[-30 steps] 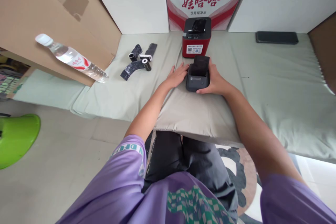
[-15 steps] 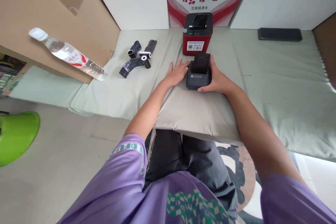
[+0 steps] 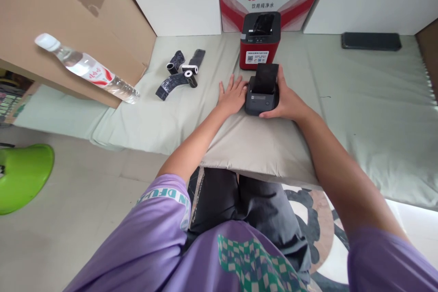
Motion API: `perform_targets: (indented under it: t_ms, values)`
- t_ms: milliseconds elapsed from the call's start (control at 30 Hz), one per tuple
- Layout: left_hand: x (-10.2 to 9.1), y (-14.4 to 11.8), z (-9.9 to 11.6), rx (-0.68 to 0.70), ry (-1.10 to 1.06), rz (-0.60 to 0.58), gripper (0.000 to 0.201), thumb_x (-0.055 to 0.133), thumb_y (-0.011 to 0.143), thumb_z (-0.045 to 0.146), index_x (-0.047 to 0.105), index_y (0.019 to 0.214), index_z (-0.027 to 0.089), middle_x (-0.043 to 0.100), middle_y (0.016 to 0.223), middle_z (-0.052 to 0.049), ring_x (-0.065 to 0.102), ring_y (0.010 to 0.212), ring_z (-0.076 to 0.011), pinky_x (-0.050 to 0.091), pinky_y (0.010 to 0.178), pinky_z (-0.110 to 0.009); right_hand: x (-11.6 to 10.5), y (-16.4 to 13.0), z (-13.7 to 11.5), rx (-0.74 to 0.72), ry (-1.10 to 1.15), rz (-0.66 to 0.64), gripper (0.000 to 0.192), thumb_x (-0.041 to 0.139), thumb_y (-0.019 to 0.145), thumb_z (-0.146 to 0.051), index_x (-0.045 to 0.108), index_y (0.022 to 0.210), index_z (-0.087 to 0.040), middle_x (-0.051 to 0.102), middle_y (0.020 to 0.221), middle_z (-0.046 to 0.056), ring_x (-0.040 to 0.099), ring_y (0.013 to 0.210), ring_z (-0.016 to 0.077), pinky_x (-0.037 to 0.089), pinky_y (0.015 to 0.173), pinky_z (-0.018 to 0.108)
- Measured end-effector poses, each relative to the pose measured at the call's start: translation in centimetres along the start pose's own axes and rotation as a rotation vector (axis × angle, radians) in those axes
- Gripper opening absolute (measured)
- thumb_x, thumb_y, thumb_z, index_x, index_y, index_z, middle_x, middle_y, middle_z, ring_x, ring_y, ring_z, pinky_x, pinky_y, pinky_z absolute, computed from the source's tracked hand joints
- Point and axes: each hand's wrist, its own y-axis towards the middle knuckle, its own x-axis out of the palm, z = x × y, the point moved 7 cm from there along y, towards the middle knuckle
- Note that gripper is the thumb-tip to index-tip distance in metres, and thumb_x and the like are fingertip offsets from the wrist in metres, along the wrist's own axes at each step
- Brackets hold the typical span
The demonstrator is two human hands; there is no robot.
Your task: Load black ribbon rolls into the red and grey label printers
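A small dark grey label printer (image 3: 258, 106) stands on the pale green cloth surface, with a strip of black paper (image 3: 266, 78) rising from its top. My right hand (image 3: 286, 100) is wrapped round its right side, thumb along the front lower edge and fingers behind. On the printer's left, my left hand (image 3: 234, 96) lies flat on the cloth with fingers spread, the fingertips close to the printer's side; whether they touch it I cannot tell. Right behind stands a red and black printer (image 3: 257, 45) with a white label, black paper also on its top.
Several rolls and strips of black label paper (image 3: 173, 83) lie to the left. A water bottle (image 3: 92, 69) leans near a cardboard box (image 3: 116, 32). A black phone-like slab (image 3: 371, 41) lies at the back right. White boxes line the back; a green stool (image 3: 25, 178) is on the floor.
The view has shifted slightly. My left hand's fingers have spread a little and point more forward. My right hand keeps its grip on the small printer.
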Motion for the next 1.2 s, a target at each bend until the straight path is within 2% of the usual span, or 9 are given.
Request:
perform_targets:
  t_ms: [200,300,467,667,733,867,1000,1133,1200]
  values:
    - [-1.1,-1.8,2.1,-0.082,0.239,-0.093,0.063,0.014,0.117,0.035,0.043,0.173,0.03,0.021,0.193,0.003,0.002,0.183,-0.0225,-0.004,0.148,-0.064,0.2,0.1,0.5,-0.046,0.039,-0.013,0.183,0.104,0.051,-0.071,-0.012,0.184,-0.024,0.041,0.184,0.018,0.034,0.173,0.0492,0.029,0.142,0.069]
    - [-1.3,-2.0,2.3,-0.072,0.249,-0.077,0.063,0.014,0.117,0.034,0.045,0.171,0.029,0.023,0.192,0.002,0.007,0.183,-0.0229,-0.002,0.148,-0.065,0.2,0.1,0.5,-0.062,0.066,-0.014,0.185,0.104,0.051,-0.074,-0.014,0.184,-0.024,0.039,0.185,0.018,0.03,0.175,0.0481,0.024,0.144,0.069]
    - [-1.2,-1.9,2.1,-0.058,0.231,-0.04,0.062,0.015,0.117,0.033,0.051,0.167,0.029,0.03,0.19,0.0,0.015,0.182,-0.0227,0.001,0.148,-0.065,0.5,-0.1,0.1,-0.108,0.078,-0.052,0.181,0.1,0.058,-0.076,-0.021,0.182,-0.026,0.027,0.19,0.015,0.023,0.178,0.0439,0.016,0.148,0.065]
    - [-1.3,-1.7,2.1,-0.042,0.186,-0.005,0.059,0.019,0.118,0.031,0.056,0.164,0.029,0.035,0.188,-0.001,0.019,0.181,-0.0236,0.001,0.148,-0.066,0.3,-0.1,0.2,-0.157,0.059,-0.034,0.174,0.097,0.061,-0.083,-0.01,0.184,-0.023,0.016,0.192,0.019,0.02,0.179,0.0414,0.015,0.148,0.06]
    - [-1.5,-1.5,1.8,-0.057,0.119,0.028,0.058,0.018,0.118,0.032,0.059,0.159,0.032,0.042,0.185,0.0,0.024,0.18,-0.0224,0.003,0.149,-0.064,0.2,0.0,0.5,-0.135,0.088,-0.034,0.166,0.092,0.065,-0.087,-0.004,0.185,-0.024,0.022,0.191,0.018,0.023,0.179,0.0413,0.016,0.148,0.061]
    - [-2.1,-1.1,1.0,-0.086,-0.065,0.132,0.061,0.013,0.119,0.035,0.068,0.144,0.034,0.062,0.17,-0.001,0.04,0.173,-0.0202,0.008,0.149,-0.061,-0.2,0.1,0.8,-0.048,0.162,0.003,0.13,0.078,0.081,-0.086,0.018,0.184,-0.032,0.041,0.185,0.011,0.039,0.173,0.0404,0.029,0.145,0.062]
    - [-2.1,-0.8,0.5,-0.069,-0.141,0.181,0.058,0.017,0.119,0.036,0.073,0.133,0.031,0.068,0.162,-0.002,0.047,0.168,-0.0222,0.009,0.149,-0.061,-0.7,0.0,0.7,-0.02,0.144,0.067,0.098,0.07,0.09,-0.079,0.045,0.173,-0.034,0.057,0.174,0.008,0.053,0.163,0.0389,0.041,0.139,0.061]
    - [-1.9,-0.5,0.1,-0.033,-0.185,0.212,0.059,0.018,0.12,0.039,0.076,0.129,0.03,0.075,0.153,-0.005,0.062,0.154,-0.0244,0.011,0.148,-0.061,-1.8,-0.4,1.2,-0.014,0.058,0.236,0.093,0.076,0.087,-0.076,0.058,0.165,-0.029,0.075,0.146,0.013,0.072,0.137,0.0394,0.054,0.126,0.061]
    - [-1.8,-0.2,0.1,0.034,-0.189,0.232,0.06,0.019,0.12,0.042,0.077,0.128,0.03,0.078,0.147,-0.006,0.068,0.146,-0.0249,0.018,0.146,-0.06,-2.4,-0.5,1.7,0.005,0.001,0.34,0.088,0.073,0.089,-0.08,0.064,0.158,-0.026,0.079,0.128,0.013,0.077,0.123,0.0374,0.059,0.116,0.059]
